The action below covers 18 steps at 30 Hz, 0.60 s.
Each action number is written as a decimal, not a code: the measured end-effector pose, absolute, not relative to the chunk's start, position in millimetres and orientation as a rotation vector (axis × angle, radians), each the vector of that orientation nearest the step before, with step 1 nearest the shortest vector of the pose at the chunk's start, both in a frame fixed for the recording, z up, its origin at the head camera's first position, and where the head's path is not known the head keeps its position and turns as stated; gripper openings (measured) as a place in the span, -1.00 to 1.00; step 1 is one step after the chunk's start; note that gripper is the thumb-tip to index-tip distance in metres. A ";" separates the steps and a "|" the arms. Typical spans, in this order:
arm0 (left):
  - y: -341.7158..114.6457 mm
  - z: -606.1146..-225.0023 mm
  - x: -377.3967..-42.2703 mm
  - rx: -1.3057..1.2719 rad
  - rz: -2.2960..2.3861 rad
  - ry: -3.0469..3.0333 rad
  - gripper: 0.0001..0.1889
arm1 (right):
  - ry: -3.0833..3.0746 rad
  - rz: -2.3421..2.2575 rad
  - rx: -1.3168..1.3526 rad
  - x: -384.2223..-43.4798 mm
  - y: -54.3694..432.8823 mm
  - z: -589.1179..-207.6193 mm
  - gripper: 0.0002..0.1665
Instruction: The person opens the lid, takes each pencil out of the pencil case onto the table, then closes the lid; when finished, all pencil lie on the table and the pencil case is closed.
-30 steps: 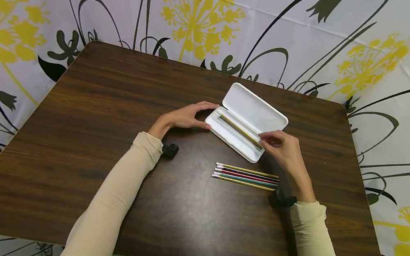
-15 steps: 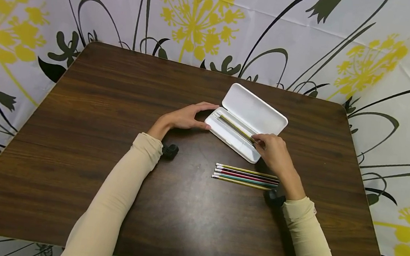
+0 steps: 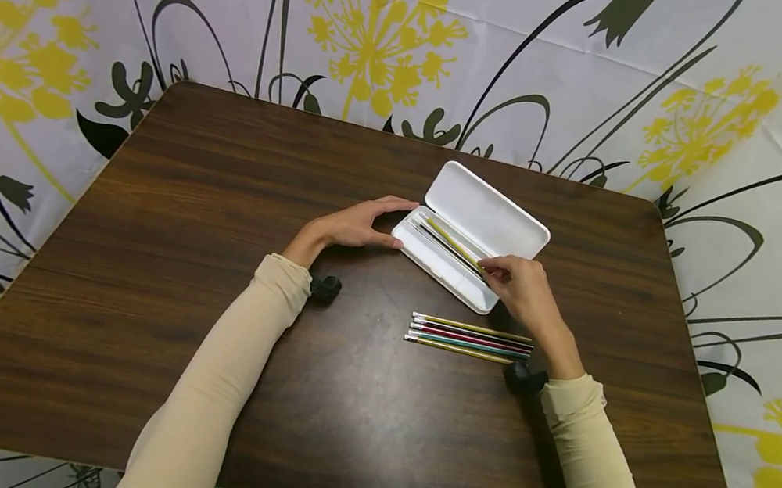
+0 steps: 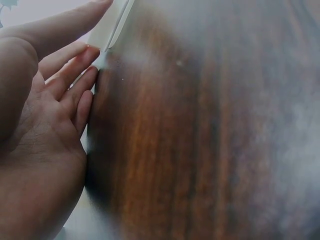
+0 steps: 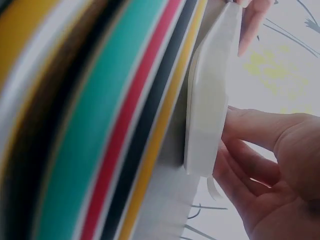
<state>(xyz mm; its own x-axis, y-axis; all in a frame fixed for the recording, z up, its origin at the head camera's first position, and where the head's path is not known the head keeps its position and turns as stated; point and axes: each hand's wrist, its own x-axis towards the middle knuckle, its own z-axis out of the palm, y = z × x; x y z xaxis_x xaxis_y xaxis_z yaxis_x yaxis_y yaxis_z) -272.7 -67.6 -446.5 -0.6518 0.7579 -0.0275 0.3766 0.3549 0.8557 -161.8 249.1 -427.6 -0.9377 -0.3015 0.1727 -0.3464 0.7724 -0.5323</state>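
A white pencil case (image 3: 440, 276) lies with its lid up on the wooden table, holding a yellow pencil (image 3: 451, 240) and a dark pencil (image 3: 442, 244). My right hand (image 3: 523, 286) reaches over its right end and pinches the near end of the yellow pencil between thumb and fingers; the fingertips are partly hidden by the case wall in the right wrist view. At the case's left end, my left hand (image 3: 357, 223) rests with thumb and fingers extended, fingertips right at the corners. In the left wrist view, the fingers (image 4: 75, 75) look nearly straight.
Several pencils (image 3: 467, 338) in yellow, black, red and green lie side by side in front of the case, beneath the right wrist. The lid (image 3: 488, 210) leans back behind the case. A patterned cloth (image 3: 382, 39) hangs past the table's far edge.
My right hand has moved left from the case's right end and taken hold of the yellow pencil, which now sits apart from the dark one. The left hand stays put.
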 end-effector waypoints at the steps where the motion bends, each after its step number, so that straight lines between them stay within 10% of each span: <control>1: -67.8 -446.5 -272.8 0.993 1.216 2.207 -0.20 | -2.875 0.907 0.525 -161.6 249.9 -427.9 -0.83; 18: -69.8 -454.6 -276.4 1.003 1.211 2.223 -0.21 | -2.613 1.043 0.695 -151.9 268.7 -411.1 -0.75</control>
<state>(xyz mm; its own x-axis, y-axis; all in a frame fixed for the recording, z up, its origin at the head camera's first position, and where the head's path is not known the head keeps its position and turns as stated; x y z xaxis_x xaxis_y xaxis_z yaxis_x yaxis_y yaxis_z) -276.4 -69.8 -454.6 -0.6539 0.7564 -0.0180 0.3950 0.3616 0.8445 -151.9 268.7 -411.1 -0.8573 -0.3395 0.3871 -0.5127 0.6314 -0.5817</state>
